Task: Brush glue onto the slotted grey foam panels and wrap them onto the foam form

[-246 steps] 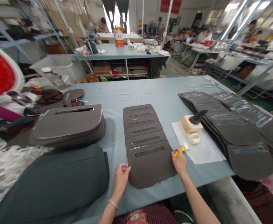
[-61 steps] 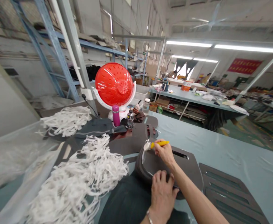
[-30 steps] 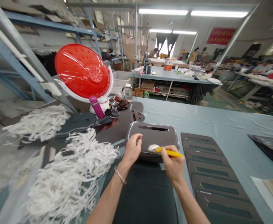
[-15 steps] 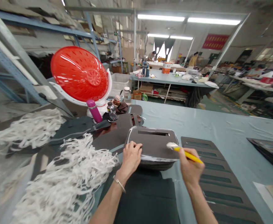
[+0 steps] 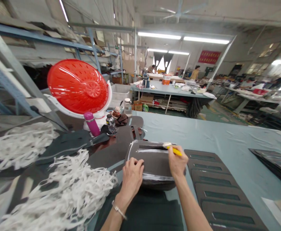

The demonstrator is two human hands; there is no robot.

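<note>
A stack of dark grey panels (image 5: 154, 163) lies in front of me, the top one with a long slot near its far edge. White paste-like streaks mark its edges and run beside the slot. My left hand (image 5: 133, 175) rests on the top panel's left part, fingers bent and slightly apart, pressing on it. In my right hand (image 5: 178, 160) is a yellow-handled brush (image 5: 175, 150), gripped close to its head. Its whitish bristles touch the panel near the right end of the slot. Under the stack's near side lies dark sheet material (image 5: 154, 211).
Slotted grey panels (image 5: 223, 194) overlap in a row on the right of the blue-green table (image 5: 202, 134). White strips (image 5: 65, 192) heap at left. A red basket (image 5: 78, 86), purple flask (image 5: 91, 123) and small bottle (image 5: 111, 123) stand behind. Another dark stack (image 5: 275, 163) lies far right.
My right hand has carried the brush left and away from me, up to the slot. Fresh white streaks now show along the slot. My left hand stays on the panel. The view has tilted up slightly.
</note>
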